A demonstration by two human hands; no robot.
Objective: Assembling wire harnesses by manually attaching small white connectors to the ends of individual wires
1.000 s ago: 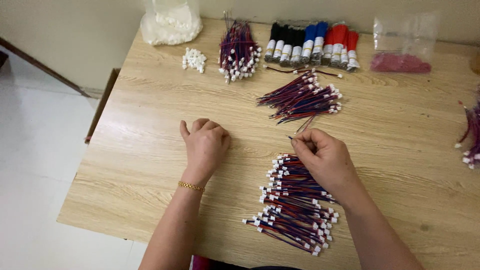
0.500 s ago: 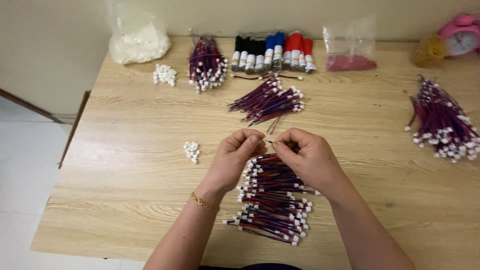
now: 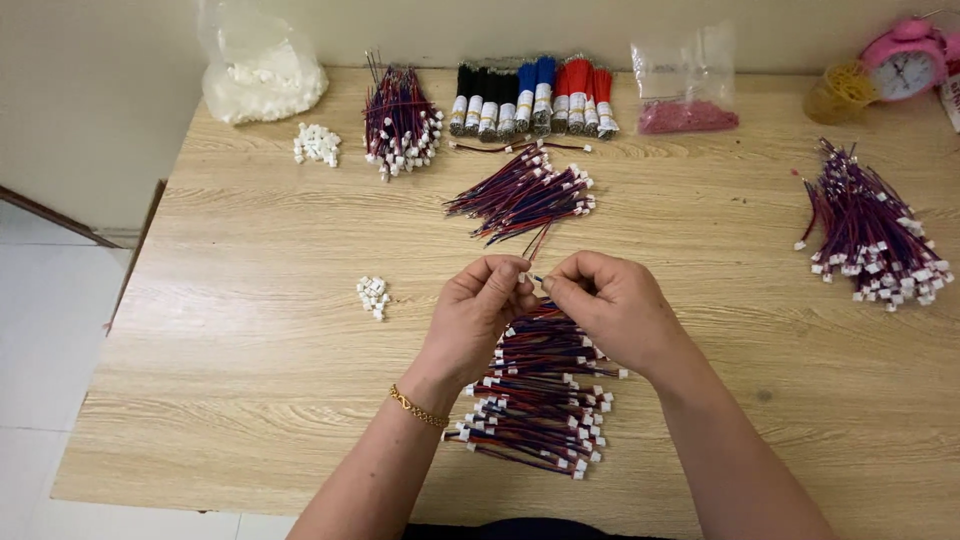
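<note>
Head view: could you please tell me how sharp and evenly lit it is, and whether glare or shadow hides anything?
Head view: soft, even light on the table, no glare; only faint shadows under the left hand and right hand; wire piles are sharp, though the small part pinched between the fingertips is too tiny to make out; the pink clock is cut by the edge.
</note>
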